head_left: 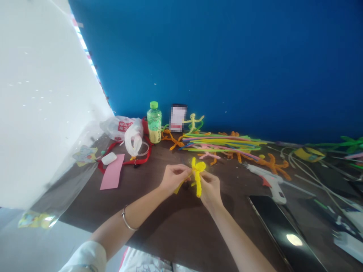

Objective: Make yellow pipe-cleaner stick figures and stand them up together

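Note:
A yellow pipe-cleaner figure (198, 179) is held up between my two hands above the dark table. My left hand (175, 176) pinches it from the left with thumb and fingertips. From the right, my right hand (211, 187) closes its fingers on the figure's side. A rounded loop tops the figure, and a thick twisted strand hangs below it. Under my left hand shows a thin yellow strip (178, 187), partly hidden by the fingers. Behind my hands lies a bundle of loose pipe cleaners (224, 142) in several colours.
A green-capped bottle (154, 124), a propped phone (178, 118) and a pale yellow figure (193, 121) stand at the back. Left are pink paper (112, 175) and a plastic bag (117, 128). Right lie a glue gun (270, 183), a large black phone (279, 226) and cables (307, 170).

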Demonstrator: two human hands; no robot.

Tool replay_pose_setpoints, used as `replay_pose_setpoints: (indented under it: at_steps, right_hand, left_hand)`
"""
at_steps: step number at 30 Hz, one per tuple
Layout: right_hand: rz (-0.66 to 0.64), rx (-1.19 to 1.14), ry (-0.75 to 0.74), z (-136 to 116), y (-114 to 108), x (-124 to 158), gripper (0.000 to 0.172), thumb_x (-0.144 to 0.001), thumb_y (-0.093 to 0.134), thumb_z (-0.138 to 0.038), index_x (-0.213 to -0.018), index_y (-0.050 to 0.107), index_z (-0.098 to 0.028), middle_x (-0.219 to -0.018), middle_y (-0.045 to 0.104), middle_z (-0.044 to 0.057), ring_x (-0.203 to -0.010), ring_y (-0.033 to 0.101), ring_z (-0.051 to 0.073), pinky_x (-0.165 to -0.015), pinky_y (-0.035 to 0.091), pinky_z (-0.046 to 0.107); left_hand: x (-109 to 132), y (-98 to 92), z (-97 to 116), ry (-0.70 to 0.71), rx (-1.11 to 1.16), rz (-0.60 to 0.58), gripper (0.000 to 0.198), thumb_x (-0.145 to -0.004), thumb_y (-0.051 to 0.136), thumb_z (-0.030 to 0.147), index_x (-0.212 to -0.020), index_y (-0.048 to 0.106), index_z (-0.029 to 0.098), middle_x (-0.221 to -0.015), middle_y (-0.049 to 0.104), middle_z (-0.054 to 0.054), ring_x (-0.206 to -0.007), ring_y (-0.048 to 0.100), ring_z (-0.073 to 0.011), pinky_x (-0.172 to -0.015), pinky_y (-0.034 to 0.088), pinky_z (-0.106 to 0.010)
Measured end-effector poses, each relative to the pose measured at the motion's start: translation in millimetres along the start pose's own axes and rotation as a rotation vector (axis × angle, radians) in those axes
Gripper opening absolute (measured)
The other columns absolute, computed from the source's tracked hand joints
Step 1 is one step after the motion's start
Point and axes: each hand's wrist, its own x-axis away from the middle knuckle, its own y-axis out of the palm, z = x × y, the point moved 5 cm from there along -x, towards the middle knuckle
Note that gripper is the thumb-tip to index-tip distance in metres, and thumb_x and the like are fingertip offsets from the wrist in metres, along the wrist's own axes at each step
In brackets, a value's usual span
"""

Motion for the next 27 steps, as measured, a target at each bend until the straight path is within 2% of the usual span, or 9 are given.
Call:
replay_pose_setpoints:
  at_steps: [6,11,14,17,27]
  right_hand:
    - [-0.01,0.036,-0.049,3,-5,-1,0.007,-0.057,0.072,-0.024,-0.056,0.067,-0.019,-0.059,0.06,0.001,-0.064,0.057,0.016,-0.052,0.041,0.023]
    - [-0.044,0.19,-0.125,2,-9,-3,0.01,-0.063,0.068,-0.027,-0.065,0.069,-0.017,-0.064,0.06,0.002,-0.063,0.056,0.015,-0.055,0.044,0.025]
    - [-0.051,0.223,-0.148,1,-12,-3,0.013,-0.064,0.067,-0.027,-0.071,0.069,-0.017,-0.066,0.06,0.002,-0.064,0.056,0.015,-0.057,0.045,0.026]
    - [-0.059,0.234,-0.159,0,-12,-3,0.012,-0.065,0.066,-0.028,-0.07,0.069,-0.017,-0.065,0.06,0.001,-0.062,0.056,0.015,-0.056,0.045,0.026]
    - [-0.103,0.218,-0.132,-5,-9,-2,0.011,-0.064,0.067,-0.027,-0.061,0.067,-0.017,-0.059,0.057,0.0,-0.056,0.054,0.014,-0.051,0.044,0.024]
  left_hand:
    - [-2,-0.8,-1,-0.023,-0.071,-0.019,0.029,-0.063,0.065,0.039,-0.064,0.066,0.01,-0.051,0.06,-0.003,-0.044,0.053,-0.0106,-0.046,0.043,-0.022]
    - [-4,-2.5,-2,-0.047,-0.132,-0.075,0.031,-0.066,0.063,0.04,-0.069,0.066,0.01,-0.059,0.066,-0.006,-0.051,0.06,-0.0145,-0.051,0.049,-0.024]
    - [-4,-4.8,1,-0.007,-0.228,-0.065,0.031,-0.067,0.061,0.04,-0.069,0.066,0.01,-0.063,0.067,-0.006,-0.056,0.063,-0.0159,-0.053,0.049,-0.023]
    - [-3,-3.4,5,0.038,-0.284,-0.104,0.028,-0.07,0.059,0.039,-0.07,0.066,0.012,-0.064,0.067,-0.005,-0.058,0.063,-0.0154,-0.054,0.049,-0.022]
    - [-3,3.5,0,-0.143,-0.047,-0.226,0.032,-0.069,0.059,0.043,-0.07,0.058,0.01,-0.055,0.061,-0.002,-0.048,0.057,-0.011,-0.051,0.047,-0.023]
